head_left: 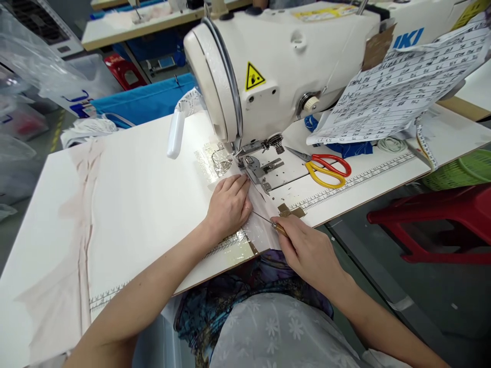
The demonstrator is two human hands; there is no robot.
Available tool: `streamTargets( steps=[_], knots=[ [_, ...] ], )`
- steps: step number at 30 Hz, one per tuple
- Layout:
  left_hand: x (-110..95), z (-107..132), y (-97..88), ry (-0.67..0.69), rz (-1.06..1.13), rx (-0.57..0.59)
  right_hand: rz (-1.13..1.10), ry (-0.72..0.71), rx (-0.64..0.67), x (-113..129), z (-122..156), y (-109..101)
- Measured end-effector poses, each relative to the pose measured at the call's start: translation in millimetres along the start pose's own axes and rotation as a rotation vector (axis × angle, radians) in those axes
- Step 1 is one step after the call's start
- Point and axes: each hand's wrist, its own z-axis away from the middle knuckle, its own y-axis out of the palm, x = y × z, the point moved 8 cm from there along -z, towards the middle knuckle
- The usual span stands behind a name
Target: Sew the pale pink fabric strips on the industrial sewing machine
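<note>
My left hand (229, 205) presses on a strip of pale pink fabric (269, 208), its fingers together and curled, the fingertips close to the presser foot (247, 164) of a white sewing machine (284, 61). My right hand (309, 253) is closed around the wooden handle of an awl (281, 229). The awl's thin metal shaft lies over the fabric and points at my left thumb, where its tip is hard to make out. Below my hands, the strip runs to the table's front edge.
Scissors (333, 171) with red and yellow handles lie right of the needle area. Written paper sheets (402, 92) lean at the right. More thin pink fabric (57, 301) is spread on the left of the white table (146, 174). A red stool (441, 220) stands at the right.
</note>
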Motion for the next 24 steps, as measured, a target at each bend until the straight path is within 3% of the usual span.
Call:
streamTargets(
  steps=[10, 16, 24],
  knots=[
    [11.6, -5.3, -3.7, -0.097, -0.100, 0.039, 0.029, -0.001, -0.019, 3.9, -18.7, 3.8],
    [19.3, -5.2, -4.1, -0.079, -0.109, 0.052, 0.029, 0.016, -0.017, 5.2, -21.0, 7.8],
    [-2.4, -0.4, -1.8, -0.003, -0.024, 0.019, 0.015, 0.024, -0.014, 3.6, -20.7, 8.7]
  ],
)
